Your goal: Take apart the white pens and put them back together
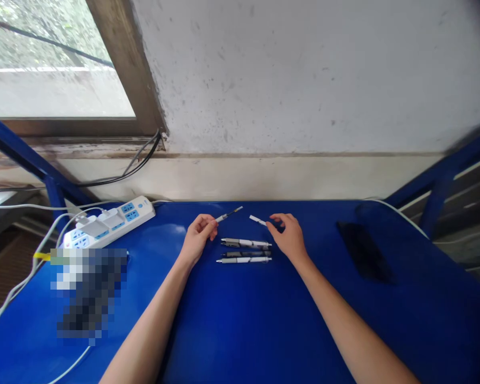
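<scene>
My left hand is closed in a pinch around the front section of a pen. A thin refill sticks out of that section, up and to the right. My right hand pinches a white pen barrel between thumb and fingers, apart from the refill. Below and between both hands, several pens lie side by side: a white and grey pen, a dark pen and another white pen with a grey grip.
A white power strip with plugged-in chargers and cables lies at the left on the blue table. A blurred-out dark object is in front of it. Right of my hands lies a flat black item. A wall stands behind the table.
</scene>
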`<state>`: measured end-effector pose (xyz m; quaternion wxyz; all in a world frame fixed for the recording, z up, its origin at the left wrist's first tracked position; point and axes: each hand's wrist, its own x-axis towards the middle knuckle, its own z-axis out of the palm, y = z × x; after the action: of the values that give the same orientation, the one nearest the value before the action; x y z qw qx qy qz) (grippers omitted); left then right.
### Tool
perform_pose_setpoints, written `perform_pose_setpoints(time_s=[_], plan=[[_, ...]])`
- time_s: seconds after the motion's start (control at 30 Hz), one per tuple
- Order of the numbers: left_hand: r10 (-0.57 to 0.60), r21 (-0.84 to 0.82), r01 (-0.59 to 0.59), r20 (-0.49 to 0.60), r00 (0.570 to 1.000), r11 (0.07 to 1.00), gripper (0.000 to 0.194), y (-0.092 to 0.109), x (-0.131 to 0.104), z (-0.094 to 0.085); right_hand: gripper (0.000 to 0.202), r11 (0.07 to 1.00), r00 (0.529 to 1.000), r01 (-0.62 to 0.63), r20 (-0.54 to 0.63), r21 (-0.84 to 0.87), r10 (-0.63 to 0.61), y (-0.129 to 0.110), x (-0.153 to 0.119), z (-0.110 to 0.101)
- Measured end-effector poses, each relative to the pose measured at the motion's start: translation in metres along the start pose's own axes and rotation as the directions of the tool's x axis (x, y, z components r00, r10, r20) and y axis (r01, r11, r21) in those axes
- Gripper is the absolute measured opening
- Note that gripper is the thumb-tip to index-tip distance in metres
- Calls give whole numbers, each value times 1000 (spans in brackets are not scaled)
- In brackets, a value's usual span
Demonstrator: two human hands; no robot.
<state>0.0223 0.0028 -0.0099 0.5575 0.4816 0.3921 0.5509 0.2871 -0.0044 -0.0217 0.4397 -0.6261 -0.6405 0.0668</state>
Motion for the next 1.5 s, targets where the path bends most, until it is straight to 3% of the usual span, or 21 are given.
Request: perform_pose_setpoints(time_s=[0.17,0.27,0.33,0.43,0.87,0.97,1.1,1.23,1.5], plan=[[-10,-21,10,7,1000,1000,24,-2,0,-2,17,998,998,29,65,-48,-26,8,-3,5],[-15,-33,14,-9,1000,999,25,-2,1,-1,20,982,987,-104,138,155,82,2,0,2],[-3,-31,2,-40,999,1000,26,-2,1,-1,25,918,964,-209,231,337,134,-4,1,1],[24,-8,-25,-90,996,1000,27,-1,1,1,30,847,939,-259,326,465,108,-12,1,0],[43,54,-40,-51,998,998,24,-1,0,1,31,847,920,-281,377,452,105,-13,-2,4],[21,94,-18,-34,999,995,24,0,-1,0,31,783,921,-330,362,528,143,-12,-1,4],[-11,173,11,2,1000,985,30,0,-3,0,28,615,900,-424,387,665,202,-13,0,3],[-39,196,36,13,999,980,34,1,-3,0,26,499,877,-467,457,731,150,-15,-1,4],[15,181,-19,24,1000,983,22,4,-4,1,26,559,857,-474,502,681,115,-12,-2,10]])
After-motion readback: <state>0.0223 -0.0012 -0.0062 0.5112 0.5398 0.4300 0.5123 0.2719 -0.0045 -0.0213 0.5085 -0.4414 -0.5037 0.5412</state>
